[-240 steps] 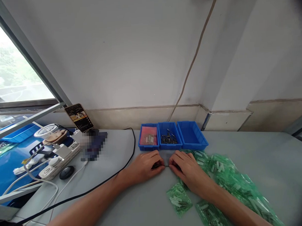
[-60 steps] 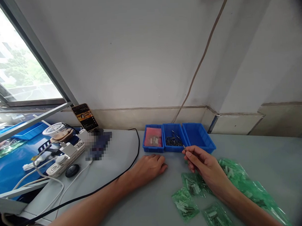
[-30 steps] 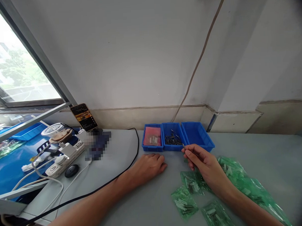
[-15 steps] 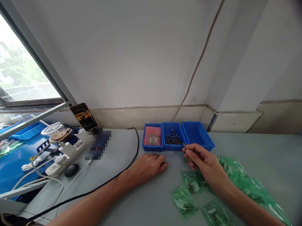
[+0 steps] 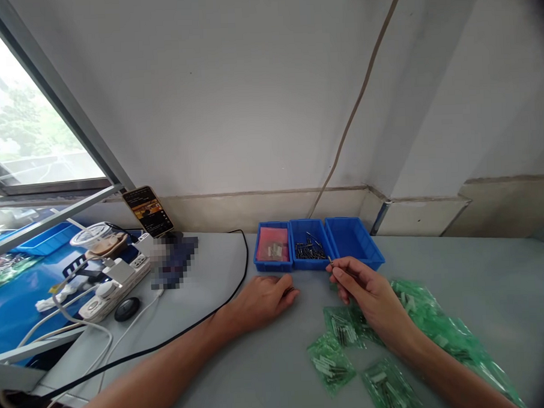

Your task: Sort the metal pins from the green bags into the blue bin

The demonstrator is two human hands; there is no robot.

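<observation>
My right hand [image 5: 363, 287] pinches a small metal screw [image 5: 330, 261] between thumb and fingertips, just in front of the blue bins. My left hand [image 5: 267, 297] rests on the table with its fingers curled closed; a dark bit shows at the fingertips, too small to make out. Dark metal screws lie heaped in the middle blue bin [image 5: 311, 264]. The left blue bin [image 5: 273, 266] holds a pink bag [image 5: 273, 237] with small pale pieces. Green plastic packets [image 5: 332, 364] of screws and white pieces lie below and beside my right hand, partly hidden by it.
A third blue bin [image 5: 352, 239] stands at the right of the row. More green packets [image 5: 444, 329] are piled at right. On the left are a power strip [image 5: 117, 289], a propped phone [image 5: 148, 210], a black mouse-like object [image 5: 127, 309] and a black cable [image 5: 170, 342] across the table.
The camera view has shifted slightly. My left hand's thumb and fingers have drawn closer together. My right hand keeps its pinch on the screw at nearly the same spot.
</observation>
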